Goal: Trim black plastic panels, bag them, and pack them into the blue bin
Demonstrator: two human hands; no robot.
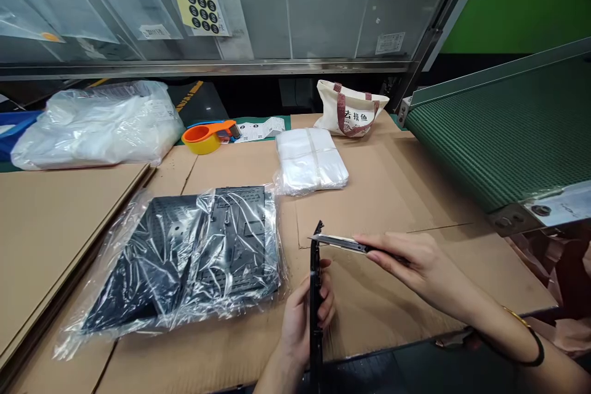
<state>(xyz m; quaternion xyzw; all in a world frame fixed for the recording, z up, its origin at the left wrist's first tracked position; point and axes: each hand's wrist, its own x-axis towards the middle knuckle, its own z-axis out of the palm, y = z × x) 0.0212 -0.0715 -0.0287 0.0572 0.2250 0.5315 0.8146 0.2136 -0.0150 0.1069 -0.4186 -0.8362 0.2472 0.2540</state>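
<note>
My left hand (pixel 307 314) is wrapped round a thin black plastic panel (pixel 316 301), held upright and seen edge-on. In my right hand (pixel 410 258) is a utility knife (pixel 344 244), its blade pointing left. The blade meets or passes just in front of the panel's top end; I cannot tell which. Left of my hands lie black plastic panels (pixel 235 240) inside a clear plastic bag.
A banded stack of clear bags (pixel 311 160) lies behind my hands. Beyond it are a canvas bag (pixel 351 109), an orange tape dispenser (pixel 210 135) and a plastic-wrapped bundle (pixel 101 123). Cardboard sheets (pixel 55 228) lie left; a green conveyor belt (pixel 508 129) rises at right.
</note>
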